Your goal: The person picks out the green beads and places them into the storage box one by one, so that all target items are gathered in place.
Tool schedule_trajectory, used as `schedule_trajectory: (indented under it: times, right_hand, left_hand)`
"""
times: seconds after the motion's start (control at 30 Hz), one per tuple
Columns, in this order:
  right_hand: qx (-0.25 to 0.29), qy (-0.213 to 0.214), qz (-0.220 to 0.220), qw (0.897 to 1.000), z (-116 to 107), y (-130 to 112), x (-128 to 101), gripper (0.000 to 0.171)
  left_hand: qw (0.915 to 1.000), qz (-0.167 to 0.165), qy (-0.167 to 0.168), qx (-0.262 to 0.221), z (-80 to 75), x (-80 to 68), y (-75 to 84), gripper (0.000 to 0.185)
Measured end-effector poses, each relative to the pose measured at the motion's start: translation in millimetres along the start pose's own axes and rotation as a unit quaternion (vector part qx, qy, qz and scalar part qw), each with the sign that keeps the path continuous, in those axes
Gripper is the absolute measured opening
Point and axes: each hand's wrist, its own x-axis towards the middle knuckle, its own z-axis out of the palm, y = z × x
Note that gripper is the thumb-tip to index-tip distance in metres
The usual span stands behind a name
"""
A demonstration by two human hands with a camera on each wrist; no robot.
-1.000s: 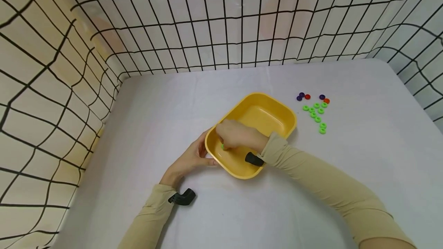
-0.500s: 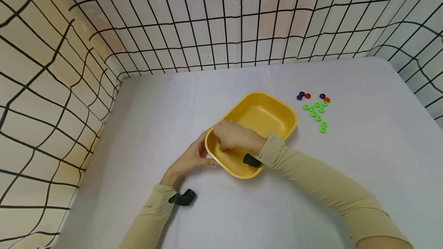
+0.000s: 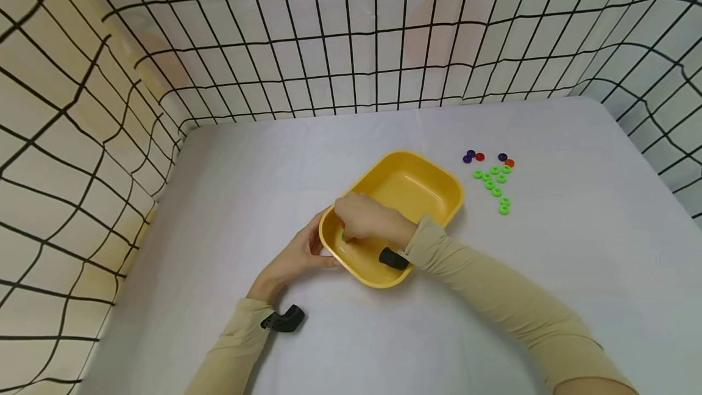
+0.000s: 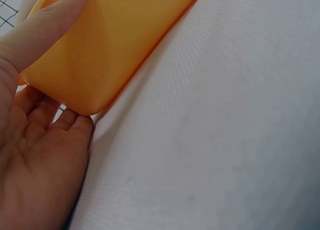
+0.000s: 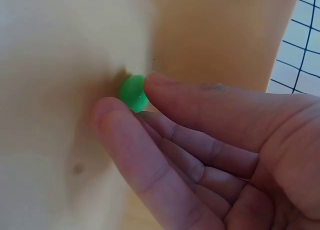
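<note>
Right hand [image 3: 368, 219] pinches green ring [image 5: 133, 93] low inside yellow tray [image 3: 439, 183], left hand [image 3: 296, 256] cupping tray's near corner; risk: ring may bounce out if released from height.

A white cloth-covered table [image 3: 576, 261] sits enclosed by black wire-grid panels [image 3: 351, 35] against pale, evenly lit walls.

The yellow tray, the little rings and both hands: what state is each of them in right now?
Yellow tray: upright on the table, nearly bare inside.
Green ring: inside the tray, at the right hand's fingertips.
Loose rings: scattered on the white cloth beside the tray.
Left hand: holds the tray's near corner.
Right hand: inside the tray, fingers on the ring.
</note>
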Motion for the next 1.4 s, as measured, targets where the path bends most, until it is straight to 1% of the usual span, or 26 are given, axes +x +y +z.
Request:
schedule_trajectory:
  times: [0.1, 0.2, 0.27, 0.33, 0.37, 0.47, 0.53, 0.6, 0.67, 0.77, 0.87, 0.93, 1.0, 1.1, 1.13, 1.23, 1.4]
  right_hand:
    - [0.006, 0.003, 0.0, 1.0, 0.8, 0.3, -0.8, 0.02]
    - [0.006, 0.008, 0.003, 1.0, 1.5, 1.3, -1.7, 0.02]
    - [0.016, 0.014, 0.004, 1.0, 1.2, 2.2, -2.7, 0.02]
    - [0.044, 0.018, 0.006, 0.999, -0.9, 3.5, -4.8, 0.016]
    - [0.068, 0.019, 0.007, 0.997, -3.1, 4.6, -6.5, 0.014]
    - [0.141, 0.029, 0.005, 0.99, -14.8, 10.4, -15.3, 0.008]
    - [0.187, 0.042, 0.01, 0.981, -24.6, 17.4, -24.7, 0.011]
    - [0.231, 0.064, 0.017, 0.971, -33.5, 27.9, -37.6, 0.013]
    - [0.27, 0.091, 0.03, 0.958, -38.9, 41.9, -52.8, 0.013]
    - [0.328, 0.129, 0.046, 0.935, -40.4, 67.9, -77.9, 0.017]
    - [0.361, 0.168, 0.058, 0.916, -39.6, 93.8, -101.6, 0.023]
    - [0.373, 0.197, 0.064, 0.905, -39.1, 110.2, -115.0, 0.025]
    - [0.37, 0.223, 0.073, 0.899, -39.9, 124.6, -126.7, 0.028]
    - [0.372, 0.253, 0.107, 0.886, -41.5, 144.6, -140.6, 0.033]
    - [0.371, 0.26, 0.121, 0.883, -42.2, 151.1, -144.5, 0.035]
    - [0.375, 0.277, 0.166, 0.869, -43.2, 169.5, -154.9, 0.042]
    - [0.369, 0.288, 0.218, 0.857, -39.4, 197.4, -170.6, 0.049]
  left_hand:
    - [1.0, 0.004, -0.004, 0.006, -1.7, 0.9, -7.0, 0.091]
    - [1.0, -0.002, -0.005, 0.003, 2.1, 0.1, 0.9, 0.09]
    - [1.0, -0.007, -0.006, 0.0, 5.1, -1.1, 8.0, 0.089]
    - [0.9999, -0.007, -0.009, -0.002, 7.2, -2.5, 13.7, 0.089]
    - [0.9999, -0.007, -0.01, -0.002, 7.5, -2.9, 14.1, 0.089]
    - [0.9999, -0.006, -0.012, -0.004, 7.1, -3.9, 12.3, 0.09]
    - [0.9999, -0.005, -0.011, -0.008, 5.7, -3.8, 8.0, 0.091]
    - [0.9999, -0.004, -0.011, -0.01, 4.0, -3.6, 2.6, 0.091]
    - [0.9999, -0.001, -0.01, -0.007, 2.4, -3.0, -3.0, 0.092]
    - [0.9999, 0.005, -0.014, -0.003, 1.6, -2.4, -8.6, 0.092]
    - [0.9998, 0.009, -0.016, -0.002, 2.1, -2.0, -10.2, 0.093]
    - [0.9998, 0.013, -0.017, -0.004, 2.4, -1.6, -9.6, 0.093]
    - [0.9997, 0.016, -0.018, -0.006, 2.4, -0.8, -8.8, 0.093]
    - [0.9996, 0.018, -0.018, -0.007, 1.9, 0.0, -7.4, 0.093]
    - [0.9997, 0.018, -0.017, -0.008, 1.7, 0.2, -7.1, 0.093]
    - [0.9998, 0.015, -0.014, -0.003, 1.2, 0.1, -5.9, 0.093]
    - [0.9999, 0.008, -0.007, -0.001, 1.3, -1.0, -5.7, 0.094]
